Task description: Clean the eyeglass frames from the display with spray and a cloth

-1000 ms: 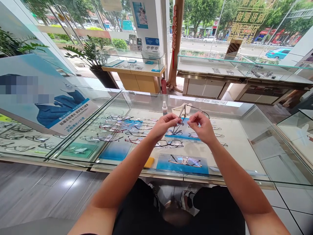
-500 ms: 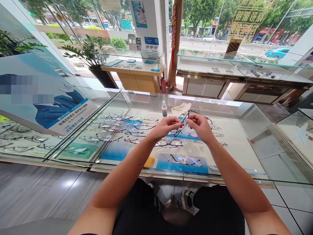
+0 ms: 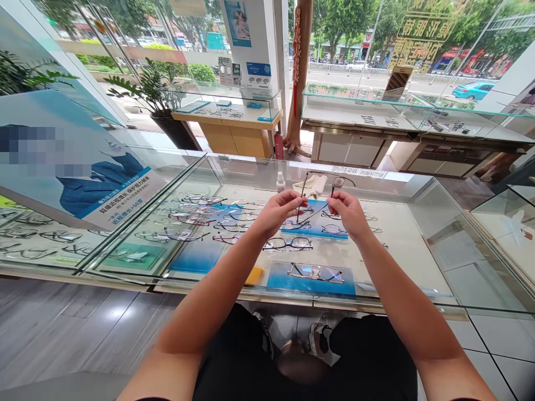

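Note:
Above the glass counter I hold a pair of dark-framed eyeglasses (image 3: 326,175) by its temples, the front facing away from me. My left hand (image 3: 285,209) pinches the left temple between thumb and fingers. The right temple is gripped by my right hand (image 3: 346,210), its fingers closed. Just beyond my hands, on the counter, stand a small white bottle (image 3: 280,182) and a crumpled cream cloth (image 3: 314,186). Under the glass, below my hands, lie several eyeglasses, among them a dark pair (image 3: 288,243).
The display case (image 3: 401,267) holds rows of eyeglasses, with a gold-rimmed pair (image 3: 315,273) near its front edge. A yellow item (image 3: 254,276) lies beside that pair. A large printed sign (image 3: 83,161) leans at the left. Other glass showcases (image 3: 355,114) and a potted plant (image 3: 152,92) stand beyond.
My hands have moved apart, the right one to the right. The eyeglasses have turned and spread, so their front now stretches across above both hands.

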Available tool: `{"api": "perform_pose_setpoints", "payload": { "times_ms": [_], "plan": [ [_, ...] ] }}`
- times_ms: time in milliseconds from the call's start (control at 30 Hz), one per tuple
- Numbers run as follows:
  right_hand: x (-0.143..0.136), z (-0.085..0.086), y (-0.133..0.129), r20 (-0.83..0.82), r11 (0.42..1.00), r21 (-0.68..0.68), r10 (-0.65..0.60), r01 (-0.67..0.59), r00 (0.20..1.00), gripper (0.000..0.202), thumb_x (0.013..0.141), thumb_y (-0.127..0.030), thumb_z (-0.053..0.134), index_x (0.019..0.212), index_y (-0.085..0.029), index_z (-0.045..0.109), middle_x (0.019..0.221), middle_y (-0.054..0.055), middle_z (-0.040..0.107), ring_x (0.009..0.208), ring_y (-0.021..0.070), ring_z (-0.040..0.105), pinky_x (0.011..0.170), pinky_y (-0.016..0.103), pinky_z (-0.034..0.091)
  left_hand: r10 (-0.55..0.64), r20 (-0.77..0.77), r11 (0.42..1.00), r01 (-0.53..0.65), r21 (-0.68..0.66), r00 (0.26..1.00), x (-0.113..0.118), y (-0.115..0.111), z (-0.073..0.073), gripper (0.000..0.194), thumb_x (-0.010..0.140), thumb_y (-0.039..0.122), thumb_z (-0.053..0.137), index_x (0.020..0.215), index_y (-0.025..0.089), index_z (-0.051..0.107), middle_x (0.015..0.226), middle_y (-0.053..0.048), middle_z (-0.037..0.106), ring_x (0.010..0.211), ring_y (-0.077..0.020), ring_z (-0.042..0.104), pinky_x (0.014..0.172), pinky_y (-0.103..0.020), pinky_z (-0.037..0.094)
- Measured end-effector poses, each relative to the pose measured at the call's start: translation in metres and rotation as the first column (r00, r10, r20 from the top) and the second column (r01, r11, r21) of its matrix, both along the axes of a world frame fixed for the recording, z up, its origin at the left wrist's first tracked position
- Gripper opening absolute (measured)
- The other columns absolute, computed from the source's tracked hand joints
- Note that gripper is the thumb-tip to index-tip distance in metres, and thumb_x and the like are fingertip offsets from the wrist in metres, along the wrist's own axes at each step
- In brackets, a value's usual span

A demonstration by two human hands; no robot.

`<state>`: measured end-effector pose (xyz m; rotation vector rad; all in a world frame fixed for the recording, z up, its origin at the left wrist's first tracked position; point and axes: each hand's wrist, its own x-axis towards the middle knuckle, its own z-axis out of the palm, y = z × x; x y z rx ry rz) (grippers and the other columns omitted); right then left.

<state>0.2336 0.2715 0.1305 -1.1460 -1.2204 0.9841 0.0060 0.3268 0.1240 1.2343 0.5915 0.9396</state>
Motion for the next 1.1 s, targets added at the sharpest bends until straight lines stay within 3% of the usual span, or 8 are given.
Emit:
{"api": "perform_pose_setpoints", "payload": {
  "times_ms": [267, 467, 667, 800, 900, 967, 1033, 1100],
  "plan": [
    [0.011, -0.005, 0.008, -0.075, 0.996, -0.049, -0.082, 0.079, 0.994, 0.027, 0.082, -0.04, 0.079, 0.07, -0.025, 0.06, 0.063, -0.003, 0.054, 0.062, 0.0142, 0.043, 0.061, 0.031, 0.037, 0.099, 0.089, 0.991, -0.09, -0.1, 0.991, -0.003, 0.005, 0.003, 0.04, 0.08, 0.048, 0.093, 0.095, 0.021, 0.068, 0.124, -0.009, 0.073, 0.12, -0.0263, 0.069, 0.095, -0.044, 0.063],
    [0.017, -0.009, 0.013, -0.118, 0.986, -0.134, -0.117, 0.101, 0.986, 0.024, 0.081, -0.04, 0.082, 0.074, -0.024, 0.066, 0.062, -0.003, 0.054, 0.06, 0.0135, 0.041, 0.056, 0.029, 0.035, 0.197, 0.198, 0.974, -0.168, -0.155, 0.96, -0.004, 0.008, 0.003, 0.048, 0.074, 0.047, 0.098, 0.096, 0.022, 0.064, 0.119, -0.005, 0.071, 0.118, -0.0236, 0.066, 0.095, -0.047, 0.065],
    [0.017, -0.013, 0.014, -0.146, 0.981, -0.171, -0.112, 0.087, 0.983, 0.027, 0.081, -0.04, 0.084, 0.074, -0.023, 0.065, 0.062, -0.003, 0.052, 0.06, 0.0123, 0.042, 0.054, 0.028, 0.035, 0.269, 0.214, 0.959, -0.242, -0.145, 0.939, -0.003, 0.01, 0.001, 0.048, 0.076, 0.048, 0.097, 0.097, 0.023, 0.062, 0.124, -0.005, 0.07, 0.122, -0.023, 0.065, 0.096, -0.046, 0.066],
    [0.014, -0.01, 0.01, -0.083, 0.975, -0.157, -0.169, 0.154, 0.982, 0.025, 0.084, -0.043, 0.081, 0.082, -0.024, 0.065, 0.065, -0.003, 0.054, 0.063, 0.0135, 0.045, 0.059, 0.029, 0.04, 0.26, 0.171, 0.964, -0.245, -0.101, 0.95, -0.002, 0.008, 0.001, 0.05, 0.072, 0.05, 0.099, 0.095, 0.021, 0.065, 0.118, -0.005, 0.069, 0.121, -0.0239, 0.064, 0.094, -0.045, 0.067],
    [0.006, -0.006, 0.003, 0.062, 0.935, 0.044, -0.354, 0.352, 0.933, 0.027, 0.089, -0.049, 0.074, 0.098, -0.025, 0.066, 0.082, 0.0, 0.062, 0.073, 0.0167, 0.052, 0.069, 0.033, 0.048, 0.265, 0.143, 0.964, -0.261, -0.044, 0.954, 0.001, 0.005, 0.002, 0.049, 0.073, 0.052, 0.098, 0.094, 0.021, 0.066, 0.115, -0.005, 0.069, 0.12, -0.0235, 0.064, 0.094, -0.044, 0.068],
    [-0.003, -0.005, -0.004, 0.202, 0.832, 0.324, -0.525, 0.45, 0.827, 0.028, 0.092, -0.048, 0.07, 0.107, -0.025, 0.065, 0.098, 0.003, 0.066, 0.086, 0.0202, 0.057, 0.083, 0.039, 0.051, 0.258, 0.128, 0.966, -0.258, -0.019, 0.958, 0.003, 0.002, 0.001, 0.049, 0.073, 0.053, 0.097, 0.093, 0.021, 0.067, 0.115, -0.005, 0.068, 0.12, -0.024, 0.063, 0.093, -0.044, 0.069],
    [-0.012, -0.004, -0.012, 0.314, 0.72, 0.545, -0.651, 0.43, 0.691, 0.029, 0.094, -0.047, 0.067, 0.113, -0.024, 0.064, 0.111, 0.008, 0.067, 0.101, 0.0255, 0.06, 0.095, 0.047, 0.049, 0.247, 0.116, 0.969, -0.247, -0.013, 0.962, 0.007, -0.001, 0.001, 0.048, 0.074, 0.054, 0.097, 0.093, 0.02, 0.067, 0.116, -0.006, 0.067, 0.123, -0.0255, 0.062, 0.091, -0.043, 0.069],
    [-0.02, -0.005, -0.017, 0.392, 0.668, 0.636, -0.711, 0.386, 0.584, 0.031, 0.095, -0.047, 0.066, 0.116, -0.024, 0.064, 0.118, 0.011, 0.066, 0.112, 0.0313, 0.061, 0.1, 0.052, 0.046, 0.236, 0.109, 0.972, -0.236, -0.02, 0.966, 0.009, -0.003, 0.0, 0.048, 0.074, 0.054, 0.096, 0.093, 0.02, 0.068, 0.116, -0.006, 0.067, 0.126, -0.027, 0.061, 0.089, -0.042, 0.07]
  ]
}}
